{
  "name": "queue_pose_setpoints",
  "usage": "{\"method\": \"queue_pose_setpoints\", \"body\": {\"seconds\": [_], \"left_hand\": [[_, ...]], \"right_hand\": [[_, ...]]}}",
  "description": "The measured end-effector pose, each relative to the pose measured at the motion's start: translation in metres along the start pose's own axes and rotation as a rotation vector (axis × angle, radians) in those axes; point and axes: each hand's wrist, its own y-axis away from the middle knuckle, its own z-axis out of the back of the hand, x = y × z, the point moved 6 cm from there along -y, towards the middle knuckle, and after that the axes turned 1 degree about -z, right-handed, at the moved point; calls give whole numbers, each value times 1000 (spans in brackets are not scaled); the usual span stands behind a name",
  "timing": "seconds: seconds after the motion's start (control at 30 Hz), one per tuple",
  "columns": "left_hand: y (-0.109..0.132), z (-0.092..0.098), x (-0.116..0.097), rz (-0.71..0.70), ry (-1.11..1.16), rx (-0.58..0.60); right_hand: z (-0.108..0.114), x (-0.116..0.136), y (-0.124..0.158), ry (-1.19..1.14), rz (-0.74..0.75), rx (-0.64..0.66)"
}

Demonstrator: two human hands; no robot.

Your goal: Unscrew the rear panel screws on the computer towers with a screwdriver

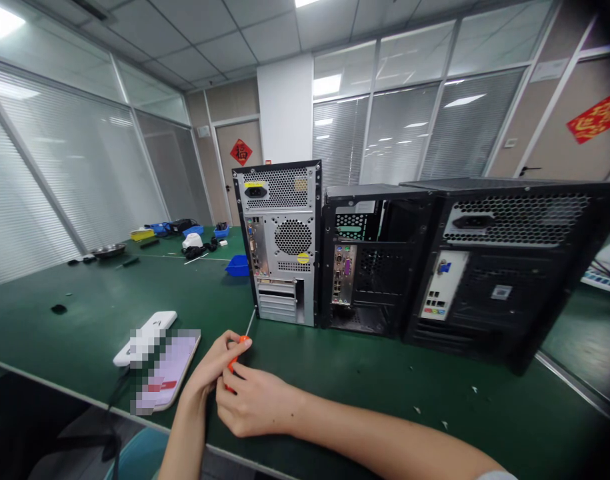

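An orange-handled screwdriver [244, 341] is held in both hands, one behind the other. My left hand [221, 357] is closed near the front of the handle, with the thumb along it. My right hand [252, 400] is wrapped around the rear of the handle. The thin metal shaft points away from me, its tip at the lower left corner of a silver-backed computer tower [285, 267]. Whether the tip sits in a screw is too small to tell. That tower stands upright with its rear panel facing me.
Right of it stand a black tower with an open upper bay [375, 267] and another black tower [505, 267]. A white power bank [152, 330] and a phone [177, 370] lie at left. Behind are a blue bin [237, 265], a metal bowl [109, 251] and cables; small scraps lie front right.
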Motion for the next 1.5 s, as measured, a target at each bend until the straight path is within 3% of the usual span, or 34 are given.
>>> {"method": "queue_pose_setpoints", "body": {"seconds": [0.5,1.23,1.5], "left_hand": [[6,1,-17,2,-97,-57],[4,0,-9,-17,20,-9],[8,3,-10,21,4,-91]], "right_hand": [[-5,0,-1,-13,-35,7],[-1,-5,-4,-1,-70,-7],[2,-7,-4,-15,-99,-40]]}}
